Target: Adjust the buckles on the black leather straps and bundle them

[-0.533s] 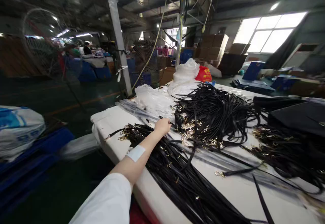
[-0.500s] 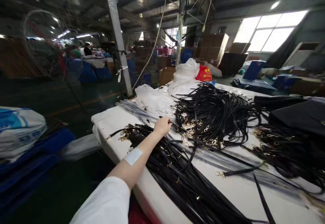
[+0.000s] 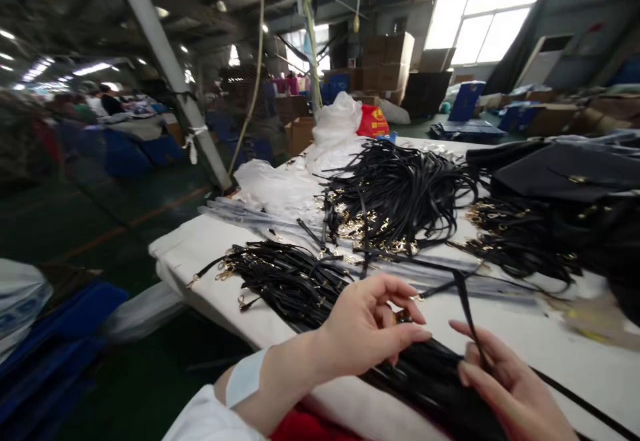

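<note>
My left hand (image 3: 367, 328) is above the near bundle of black straps (image 3: 295, 278), its fingers curled around a small dark strap end with a glint of gold metal. Most of that end is hidden by the fingers. To the right, my right hand (image 3: 505, 381) pinches a thin black strap (image 3: 465, 298) between thumb and fingers. This strap rises from the hand, bends over and runs left across the table. Gold clasps (image 3: 227, 268) show at the far end of the near bundle.
A tangled heap of black straps (image 3: 405, 191) with gold clasps lies on the white table (image 3: 185, 248). Black bags (image 3: 565, 174) and more straps are at right. Clear plastic (image 3: 280, 191) and a red bag (image 3: 373, 121) sit at the back. A slanted post (image 3: 175, 81) stands beyond.
My left hand has come back from between the two strap piles to the near right. My right hand has entered view, holding a strap. The view has shifted to the right.
</note>
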Motion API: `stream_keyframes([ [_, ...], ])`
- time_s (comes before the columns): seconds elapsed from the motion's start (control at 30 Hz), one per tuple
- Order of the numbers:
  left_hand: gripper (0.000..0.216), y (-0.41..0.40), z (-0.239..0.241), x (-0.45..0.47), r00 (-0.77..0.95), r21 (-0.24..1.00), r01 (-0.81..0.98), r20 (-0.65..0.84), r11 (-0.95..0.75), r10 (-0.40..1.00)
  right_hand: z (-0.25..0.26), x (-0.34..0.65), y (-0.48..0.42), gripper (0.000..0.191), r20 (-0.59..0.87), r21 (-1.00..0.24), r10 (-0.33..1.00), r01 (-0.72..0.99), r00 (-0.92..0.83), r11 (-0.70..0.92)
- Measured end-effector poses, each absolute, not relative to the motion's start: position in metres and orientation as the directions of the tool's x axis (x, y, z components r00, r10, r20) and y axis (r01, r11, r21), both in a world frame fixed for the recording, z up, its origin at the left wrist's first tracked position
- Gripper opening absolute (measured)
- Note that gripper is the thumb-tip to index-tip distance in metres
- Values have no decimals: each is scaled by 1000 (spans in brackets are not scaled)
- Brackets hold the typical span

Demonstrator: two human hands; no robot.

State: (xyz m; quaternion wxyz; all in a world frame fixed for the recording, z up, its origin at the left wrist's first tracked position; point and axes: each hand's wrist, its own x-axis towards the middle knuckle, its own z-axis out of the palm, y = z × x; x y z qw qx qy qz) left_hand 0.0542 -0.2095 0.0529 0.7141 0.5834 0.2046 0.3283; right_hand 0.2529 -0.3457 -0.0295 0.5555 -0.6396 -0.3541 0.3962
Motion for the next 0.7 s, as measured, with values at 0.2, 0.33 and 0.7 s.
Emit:
stream_keyframes([
  [0.2, 51, -228, 26, 95, 806, 932, -217, 3, 292, 592, -15, 239, -338, 38, -115, -989, 973, 64, 198, -130],
  [0.33, 58, -228, 13, 104, 759, 986, -143, 55, 85, 648, -23, 239, -342, 43, -168, -984, 956, -101, 241, -147],
  [0.7, 54, -241, 0, 109, 837, 988, -129, 66, 79, 543, -24, 238, -337, 47, -126, -985, 948, -154, 293, -83],
])
